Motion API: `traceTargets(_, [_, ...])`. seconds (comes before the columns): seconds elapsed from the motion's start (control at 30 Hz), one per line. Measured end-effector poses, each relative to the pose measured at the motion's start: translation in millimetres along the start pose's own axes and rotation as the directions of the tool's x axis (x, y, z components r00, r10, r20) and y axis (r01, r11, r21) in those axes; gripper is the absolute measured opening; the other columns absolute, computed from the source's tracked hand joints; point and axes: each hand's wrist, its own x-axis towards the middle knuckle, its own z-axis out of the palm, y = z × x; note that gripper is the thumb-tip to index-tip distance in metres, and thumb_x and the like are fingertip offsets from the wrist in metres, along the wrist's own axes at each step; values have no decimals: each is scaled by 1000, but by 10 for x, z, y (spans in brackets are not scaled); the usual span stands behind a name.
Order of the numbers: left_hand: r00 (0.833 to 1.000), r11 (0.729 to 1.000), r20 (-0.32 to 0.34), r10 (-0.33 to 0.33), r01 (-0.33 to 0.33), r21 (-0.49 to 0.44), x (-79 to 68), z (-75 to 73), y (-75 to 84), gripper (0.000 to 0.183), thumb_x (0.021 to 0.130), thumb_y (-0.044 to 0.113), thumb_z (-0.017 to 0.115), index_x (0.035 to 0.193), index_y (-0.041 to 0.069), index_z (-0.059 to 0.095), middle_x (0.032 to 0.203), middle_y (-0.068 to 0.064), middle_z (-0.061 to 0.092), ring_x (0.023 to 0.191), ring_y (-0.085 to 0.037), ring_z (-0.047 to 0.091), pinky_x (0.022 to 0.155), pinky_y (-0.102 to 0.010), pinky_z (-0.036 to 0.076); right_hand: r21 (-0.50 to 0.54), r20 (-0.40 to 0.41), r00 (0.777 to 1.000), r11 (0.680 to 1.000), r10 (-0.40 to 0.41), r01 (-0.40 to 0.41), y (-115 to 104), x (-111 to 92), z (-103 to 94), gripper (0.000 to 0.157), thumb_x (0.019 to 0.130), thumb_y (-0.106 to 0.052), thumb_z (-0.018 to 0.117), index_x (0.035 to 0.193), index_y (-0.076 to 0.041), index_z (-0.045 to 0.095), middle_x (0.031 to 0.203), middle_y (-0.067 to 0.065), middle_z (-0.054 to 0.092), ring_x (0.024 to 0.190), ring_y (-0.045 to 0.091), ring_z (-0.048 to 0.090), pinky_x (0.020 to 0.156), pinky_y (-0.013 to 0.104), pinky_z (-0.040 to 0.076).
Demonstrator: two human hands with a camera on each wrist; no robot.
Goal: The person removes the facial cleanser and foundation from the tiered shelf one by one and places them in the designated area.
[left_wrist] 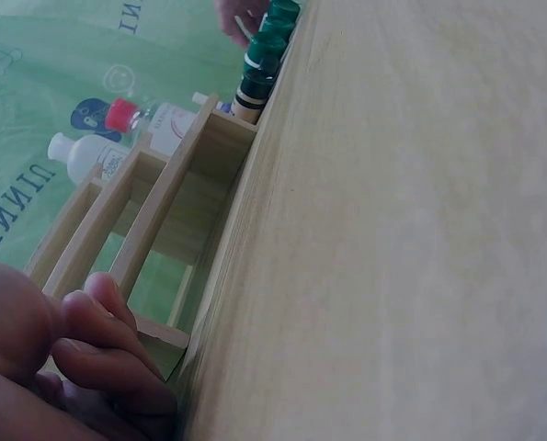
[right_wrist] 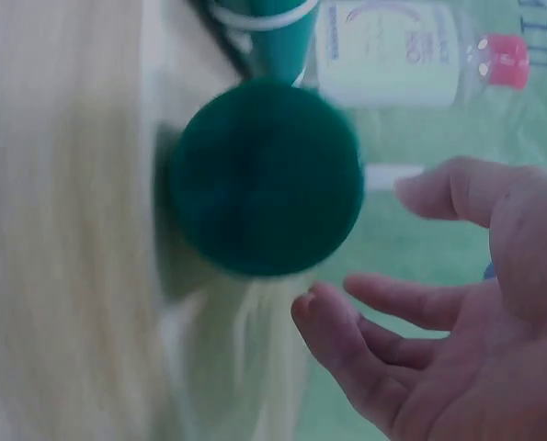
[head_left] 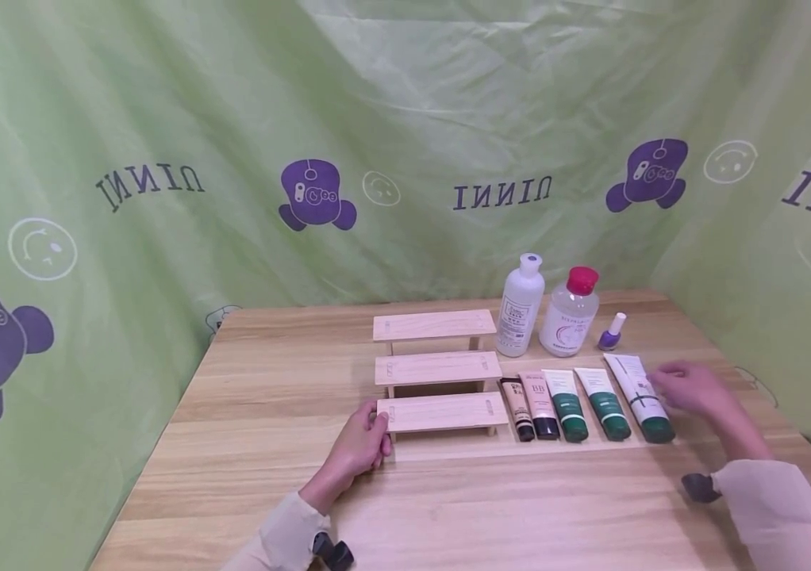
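Observation:
A pale wooden stand with three stepped shelves (head_left: 441,412) sits mid-table. At the left end of its lowest shelf my left hand (head_left: 359,440) grips the edge, its fingers (left_wrist: 108,367) curled in the left wrist view. To the right of the stand several tubes lie in a row. My right hand (head_left: 694,388) is beside the outermost one, a white tube with a green cap (head_left: 639,396). In the right wrist view that round green cap (right_wrist: 268,179) is close up, and the thumb and fingers are spread apart with nothing between them.
Behind the tubes stand a white bottle (head_left: 520,309), a clear bottle with a red cap (head_left: 570,313) and a small purple nail polish bottle (head_left: 613,333). Also in the row are a beige tube (head_left: 517,404) and a pink BB tube (head_left: 540,400). A green curtain (head_left: 405,95) surrounds the wooden table (head_left: 248,396).

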Motion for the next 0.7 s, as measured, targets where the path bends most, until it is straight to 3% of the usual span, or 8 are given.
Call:
traceTargets(0.13, [1000,1000,4,-1,1,4,22,20,11,41,104,21,42,140,1,41,63,-4,59,41,-10,43,35,-19,34,-38,-117,993,999,-25,21,-152,-88,18,70,102,-41,43,135,21,34,126,46,43,108,59,48,79,60,47])
traceTargets(0.37, [998,998,23,-50,49,46,52,-57,30,53,103,27,46,146,-2,35,65,-6,62,43,-11,47,38,-20,38,-18,-318,943,995,-103,102,-703,-246,82,60,98,-27,48,138,16,38,121,36,53,103,48,54,78,52,48])
traceTargets(0.5, [998,992,13,-69,67,103,47,-240,63,57,102,34,48,145,-3,37,69,-9,64,46,-14,52,42,-24,45,11,-366,913,980,-180,198,-1048,-292,142,54,96,-22,51,137,13,42,115,29,59,99,39,57,77,43,48])
traceTargets(0.7, [992,979,-128,-17,43,198,35,-614,204,46,103,31,47,140,4,45,74,-10,66,50,-19,55,46,-29,46,40,-389,870,938,-302,343,-1377,-337,246,46,96,-14,53,135,9,46,115,25,60,102,36,57,81,36,47])
